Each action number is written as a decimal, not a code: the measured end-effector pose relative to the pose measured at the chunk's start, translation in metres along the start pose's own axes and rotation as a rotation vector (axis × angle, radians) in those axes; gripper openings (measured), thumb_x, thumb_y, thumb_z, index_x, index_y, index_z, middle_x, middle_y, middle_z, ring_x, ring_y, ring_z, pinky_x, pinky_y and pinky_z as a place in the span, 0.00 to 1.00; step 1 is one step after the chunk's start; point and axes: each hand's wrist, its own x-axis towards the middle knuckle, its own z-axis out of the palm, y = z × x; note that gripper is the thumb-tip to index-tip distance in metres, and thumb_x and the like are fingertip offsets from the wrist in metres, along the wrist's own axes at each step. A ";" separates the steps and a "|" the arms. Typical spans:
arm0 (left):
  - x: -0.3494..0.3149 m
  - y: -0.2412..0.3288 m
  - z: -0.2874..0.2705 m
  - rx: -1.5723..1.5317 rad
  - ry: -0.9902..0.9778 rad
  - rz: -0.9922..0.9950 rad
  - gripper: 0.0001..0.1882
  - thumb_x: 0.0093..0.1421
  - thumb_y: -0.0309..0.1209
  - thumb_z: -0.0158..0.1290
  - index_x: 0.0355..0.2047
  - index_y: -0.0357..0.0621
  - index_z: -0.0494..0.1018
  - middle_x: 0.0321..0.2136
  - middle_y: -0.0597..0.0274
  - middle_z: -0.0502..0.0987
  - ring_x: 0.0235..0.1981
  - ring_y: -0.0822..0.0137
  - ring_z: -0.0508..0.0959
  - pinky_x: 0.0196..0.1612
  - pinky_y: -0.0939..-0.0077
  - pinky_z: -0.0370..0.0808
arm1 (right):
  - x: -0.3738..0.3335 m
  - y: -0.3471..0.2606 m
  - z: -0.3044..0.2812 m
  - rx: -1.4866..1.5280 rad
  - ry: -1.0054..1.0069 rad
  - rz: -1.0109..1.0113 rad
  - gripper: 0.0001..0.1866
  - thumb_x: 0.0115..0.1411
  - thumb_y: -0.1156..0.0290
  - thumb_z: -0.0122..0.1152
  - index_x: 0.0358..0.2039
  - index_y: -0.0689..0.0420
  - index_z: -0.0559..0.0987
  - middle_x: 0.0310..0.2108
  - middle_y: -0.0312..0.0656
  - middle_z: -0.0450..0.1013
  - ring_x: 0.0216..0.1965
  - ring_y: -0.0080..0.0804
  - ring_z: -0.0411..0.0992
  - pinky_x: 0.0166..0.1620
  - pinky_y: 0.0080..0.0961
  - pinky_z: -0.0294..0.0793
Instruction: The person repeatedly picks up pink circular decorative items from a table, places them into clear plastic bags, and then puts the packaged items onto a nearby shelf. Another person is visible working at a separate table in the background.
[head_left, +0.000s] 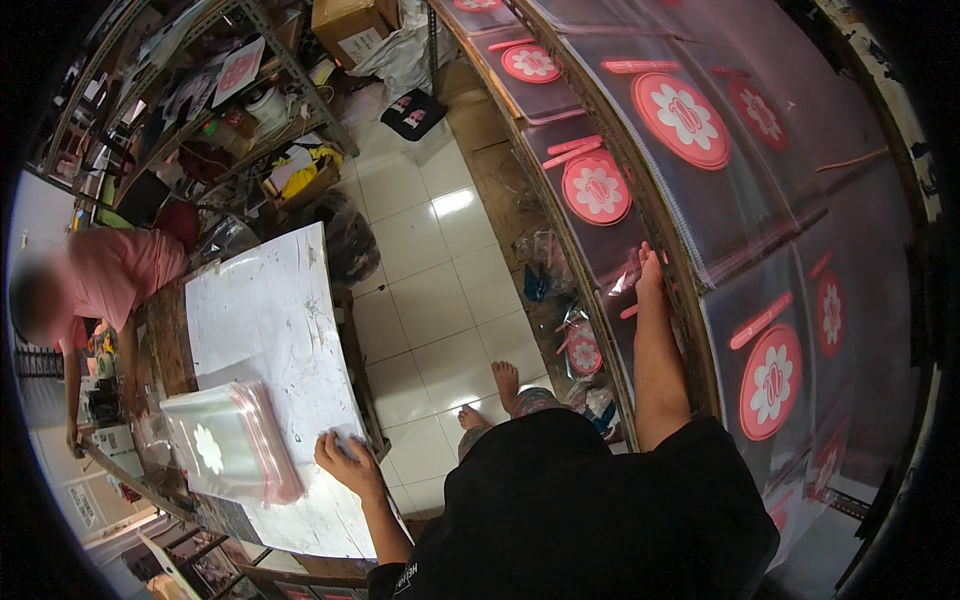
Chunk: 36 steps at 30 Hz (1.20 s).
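Observation:
My left hand (347, 465) rests on the white board (265, 290) of the table, its fingers apart and nothing in them. Beside it lies a stack of clear plastic bags (235, 440) with a white flower printed on top. On the other side, my right arm reaches over the drying rack. There my right hand (650, 275) lies at the rack's edge with fingers stretched out, next to a shiny clear plastic bag (622, 290) with pink print. Whether the fingers touch that bag is hard to see. Above it lies a bag with a pink-and-white flower print (597, 188).
More printed bags (770, 382) cover the rack's tiers on the right. A dark metal rail (640, 150) runs between them. Tiled floor (430, 290) separates rack and table. A person in a pink shirt (125, 265) stands at the far left. Cluttered shelves (230, 120) fill the back left.

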 end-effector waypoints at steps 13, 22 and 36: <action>-0.001 0.004 -0.003 -0.005 0.012 -0.007 0.18 0.59 0.28 0.52 0.49 0.33 0.69 0.50 0.42 0.66 0.53 0.45 0.66 0.57 0.52 0.64 | 0.102 0.078 -0.029 0.195 0.043 -0.066 0.26 0.63 0.76 0.44 0.62 0.54 0.59 0.51 0.46 0.71 0.49 0.35 0.75 0.51 0.28 0.78; -0.001 -0.006 0.007 -0.010 0.008 0.005 0.18 0.60 0.28 0.52 0.49 0.33 0.69 0.51 0.41 0.66 0.54 0.44 0.66 0.58 0.52 0.63 | 0.090 0.054 -0.024 0.162 0.086 -0.073 0.21 0.62 0.75 0.46 0.57 0.54 0.64 0.51 0.48 0.71 0.51 0.39 0.72 0.54 0.32 0.74; 0.000 -0.001 0.005 0.007 0.006 0.007 0.19 0.60 0.29 0.52 0.50 0.32 0.69 0.51 0.40 0.66 0.54 0.44 0.66 0.58 0.52 0.64 | 0.071 0.041 -0.009 -0.001 0.161 -0.132 0.15 0.59 0.74 0.50 0.48 0.55 0.72 0.51 0.51 0.72 0.54 0.45 0.69 0.58 0.38 0.68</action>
